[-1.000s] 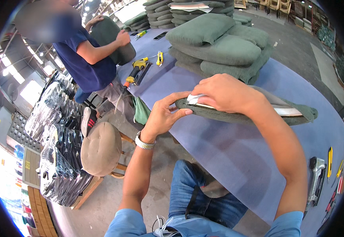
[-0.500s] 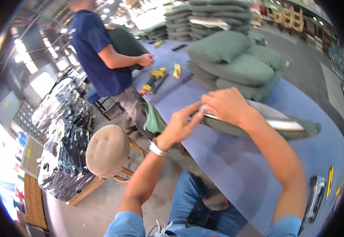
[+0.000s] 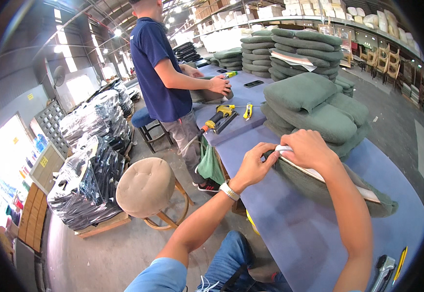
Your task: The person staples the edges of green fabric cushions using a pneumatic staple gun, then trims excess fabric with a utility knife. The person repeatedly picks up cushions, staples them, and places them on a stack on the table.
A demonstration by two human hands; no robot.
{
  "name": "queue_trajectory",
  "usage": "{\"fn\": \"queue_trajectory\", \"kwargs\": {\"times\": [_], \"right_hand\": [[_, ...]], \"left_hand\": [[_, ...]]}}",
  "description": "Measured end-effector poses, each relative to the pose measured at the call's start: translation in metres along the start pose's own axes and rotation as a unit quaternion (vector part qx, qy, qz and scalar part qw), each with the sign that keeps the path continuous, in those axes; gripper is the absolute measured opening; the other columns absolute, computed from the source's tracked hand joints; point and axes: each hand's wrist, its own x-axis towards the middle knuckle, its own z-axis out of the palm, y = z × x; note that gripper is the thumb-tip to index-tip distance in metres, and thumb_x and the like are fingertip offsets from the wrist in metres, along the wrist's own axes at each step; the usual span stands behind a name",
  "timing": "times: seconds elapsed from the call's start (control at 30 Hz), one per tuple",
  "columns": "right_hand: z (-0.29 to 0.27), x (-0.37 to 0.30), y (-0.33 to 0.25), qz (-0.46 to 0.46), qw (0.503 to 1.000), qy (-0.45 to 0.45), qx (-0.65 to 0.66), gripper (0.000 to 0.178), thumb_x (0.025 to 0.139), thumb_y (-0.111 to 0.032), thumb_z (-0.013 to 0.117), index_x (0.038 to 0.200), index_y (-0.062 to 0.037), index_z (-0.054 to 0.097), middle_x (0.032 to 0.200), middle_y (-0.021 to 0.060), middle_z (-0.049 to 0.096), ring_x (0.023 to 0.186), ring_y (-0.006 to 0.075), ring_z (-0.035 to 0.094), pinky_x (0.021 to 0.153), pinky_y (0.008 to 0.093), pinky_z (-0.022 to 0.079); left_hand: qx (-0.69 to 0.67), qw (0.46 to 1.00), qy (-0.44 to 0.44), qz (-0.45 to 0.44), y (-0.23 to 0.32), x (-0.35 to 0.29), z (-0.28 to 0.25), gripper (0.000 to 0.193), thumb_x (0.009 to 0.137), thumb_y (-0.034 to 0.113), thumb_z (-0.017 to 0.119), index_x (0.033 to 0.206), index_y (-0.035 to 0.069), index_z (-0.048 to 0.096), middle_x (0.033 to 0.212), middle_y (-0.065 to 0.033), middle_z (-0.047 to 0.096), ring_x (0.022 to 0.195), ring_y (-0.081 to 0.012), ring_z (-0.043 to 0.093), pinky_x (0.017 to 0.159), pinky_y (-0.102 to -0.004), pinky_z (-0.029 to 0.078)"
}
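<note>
A dark green fabric cushion [image 3: 297, 179] lies on the blue-covered table, with a pale strip showing along its open edge. At its left end, a bit of white padding [image 3: 283, 148] sticks out between my hands. The fingers of my left hand [image 3: 256, 165] pinch the cushion's corner from the left. My right hand [image 3: 312, 150] is closed over the same corner, gripping the edge from above; its fingertips are partly hidden. Just behind stands a pile of green cushions [image 3: 314, 107].
A yellow-black nail gun [image 3: 219, 118], yellow cutter [image 3: 248, 112] and phone [image 3: 254, 83] lie on the table [image 3: 290, 233]. A stapler [image 3: 384, 272] and yellow pencil [image 3: 401, 263] are near right. A co-worker [image 3: 161, 73] handles a cushion at left. A beige stool [image 3: 146, 187] stands beside the table.
The whole view has shifted, so the scene sits lower and farther right. My hands stay at the cushion's corner, with white padding now showing more plainly. The co-worker's cushion has been lowered to the table.
</note>
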Motion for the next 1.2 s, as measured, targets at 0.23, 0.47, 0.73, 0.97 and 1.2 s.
{"fn": "queue_trajectory", "kwargs": {"times": [0.23, 0.47, 0.73, 0.97, 1.2], "right_hand": [[0.012, 0.02, 0.018, -0.047, 0.996, -0.005, 0.074, 0.02, 0.087, -0.024, 0.074, 0.101, -0.0093, 0.074, 0.094, 0.0168, 0.076, 0.092, 0.0368, 0.072, 0.082, 0.0483, 0.055], [0.027, 0.022, 0.032, -0.029, 0.992, 0.043, 0.111, 0.022, 0.086, -0.026, 0.077, 0.095, -0.007, 0.074, 0.089, 0.0172, 0.075, 0.087, 0.0386, 0.071, 0.079, 0.0478, 0.055], [0.018, 0.024, 0.026, 0.024, 0.996, 0.03, 0.079, 0.03, 0.082, -0.036, 0.082, 0.097, -0.0104, 0.075, 0.093, 0.0141, 0.077, 0.091, 0.0357, 0.072, 0.081, 0.048, 0.055], [0.014, 0.016, 0.035, -0.002, 0.991, 0.033, 0.132, 0.033, 0.082, -0.038, 0.081, 0.098, -0.0092, 0.075, 0.098, 0.0127, 0.077, 0.094, 0.0356, 0.072, 0.083, 0.0471, 0.056], [0.016, 0.017, 0.043, -0.039, 0.983, -0.011, 0.179, 0.04, 0.079, -0.034, 0.076, 0.11, -0.0089, 0.077, 0.099, 0.0201, 0.077, 0.097, 0.0388, 0.072, 0.088, 0.046, 0.056]], "left_hand": [[-0.035, 0.993, -0.1, 0.055, -0.02, 0.009, -0.026, 0.041, 0.1, 0.03, 0.071, 0.129, 0.002, 0.065, 0.114, -0.0138, 0.073, 0.101, -0.0214, 0.069, 0.093, -0.037, 0.054], [0.061, 0.986, -0.144, 0.051, -0.015, 0.03, -0.036, 0.036, 0.097, 0.03, 0.074, 0.124, 0.007, 0.07, 0.1, -0.0168, 0.075, 0.094, -0.0267, 0.075, 0.089, -0.0387, 0.057], [0.086, 0.992, -0.094, 0.004, 0.002, 0.026, -0.029, 0.038, 0.095, 0.035, 0.073, 0.119, 0.005, 0.076, 0.086, -0.0163, 0.076, 0.074, -0.0239, 0.071, 0.072, -0.0362, 0.056], [0.089, 0.992, -0.076, -0.049, 0.022, 0.028, -0.026, 0.04, 0.091, 0.038, 0.076, 0.109, 0.002, 0.078, 0.078, -0.0193, 0.072, 0.066, -0.029, 0.068, 0.068, -0.0404, 0.053], [0.017, 0.996, -0.045, -0.073, 0.015, 0.022, -0.017, 0.035, 0.096, 0.033, 0.073, 0.108, 0.001, 0.078, 0.073, -0.0149, 0.07, 0.062, -0.0162, 0.056, 0.062, -0.0354, 0.05]]}}
